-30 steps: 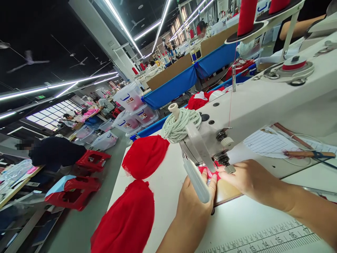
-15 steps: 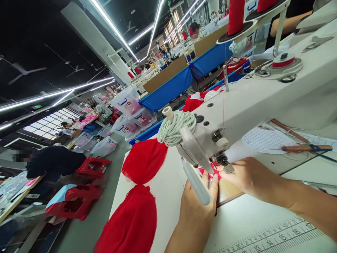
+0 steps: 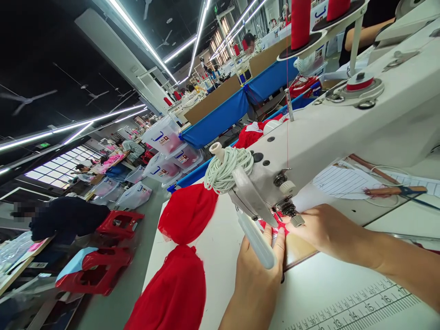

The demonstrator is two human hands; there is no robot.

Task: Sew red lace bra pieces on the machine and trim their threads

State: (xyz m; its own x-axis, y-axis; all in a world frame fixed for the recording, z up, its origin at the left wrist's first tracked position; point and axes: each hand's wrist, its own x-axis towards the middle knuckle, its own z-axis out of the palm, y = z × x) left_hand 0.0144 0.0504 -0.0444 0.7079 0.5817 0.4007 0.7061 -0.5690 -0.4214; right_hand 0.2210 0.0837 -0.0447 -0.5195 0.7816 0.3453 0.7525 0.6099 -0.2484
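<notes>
A small piece of red fabric (image 3: 282, 229) lies under the head of a white sewing machine (image 3: 330, 114). My left hand (image 3: 257, 275) holds it from the near left, thumb and forefinger close to the needle area. From the right, my right hand (image 3: 326, 231) reaches to the same fabric; its fingertips are partly hidden behind the tension knobs (image 3: 287, 201). A grey lever (image 3: 257, 240) hangs in front of my left hand. The needle itself cannot be made out. Left of the machine, gathered red cloth pieces (image 3: 178, 286) lie on the white table (image 3: 220, 238).
A coil of pale cord (image 3: 228, 169) hangs on the machine head. Red thread cones (image 3: 300, 23) stand above. Paper and a wooden-handled tool (image 3: 395, 190) lie behind my right hand. Red stools (image 3: 99, 270), plastic bins (image 3: 163, 135) and people at other tables are farther off.
The view has shifted slightly, so the surroundings sit a little differently in frame. Both hands stay at the red fabric with almost no visible movement.
</notes>
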